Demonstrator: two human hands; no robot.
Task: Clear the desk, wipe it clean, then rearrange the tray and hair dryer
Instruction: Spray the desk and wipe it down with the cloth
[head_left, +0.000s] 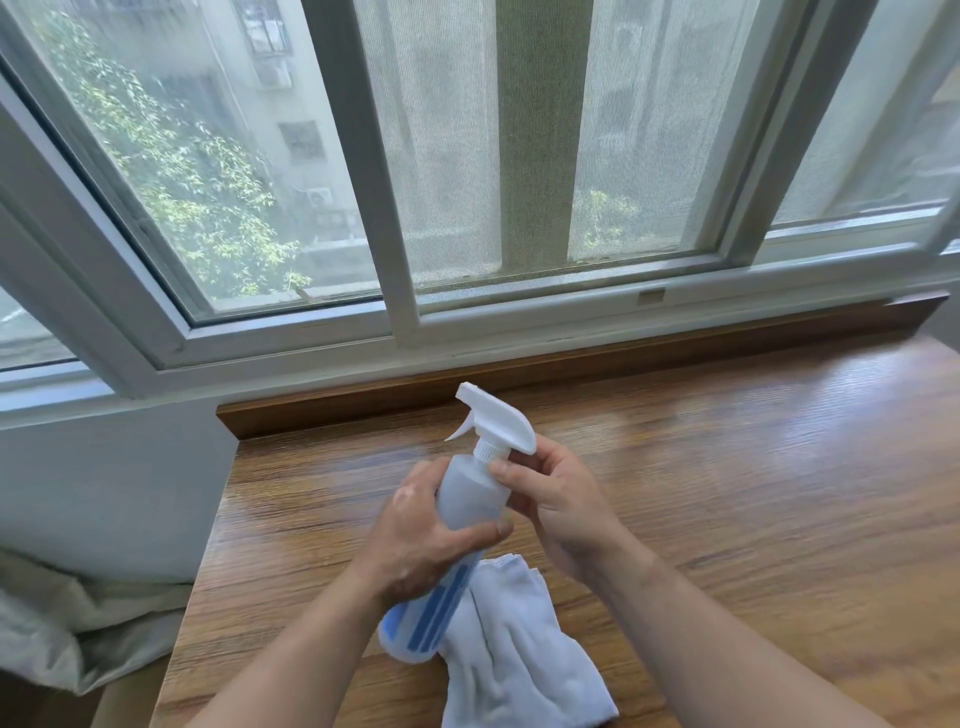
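Note:
A translucent spray bottle (466, 499) with a white trigger head and a blue label is held tilted above the wooden desk (727, 493). My left hand (421, 540) grips the bottle's body. My right hand (556, 499) pinches the bottle's neck just below the trigger head. A crumpled white cloth (514, 649) hangs below the bottle near the desk's front edge; it seems to hang from my left hand, though the hold is hidden. No tray or hair dryer is in view.
A raised wooden ledge (519, 374) runs along the desk's far edge under a sliding window (395, 208). Left of the desk are a white wall and light bedding (67, 623).

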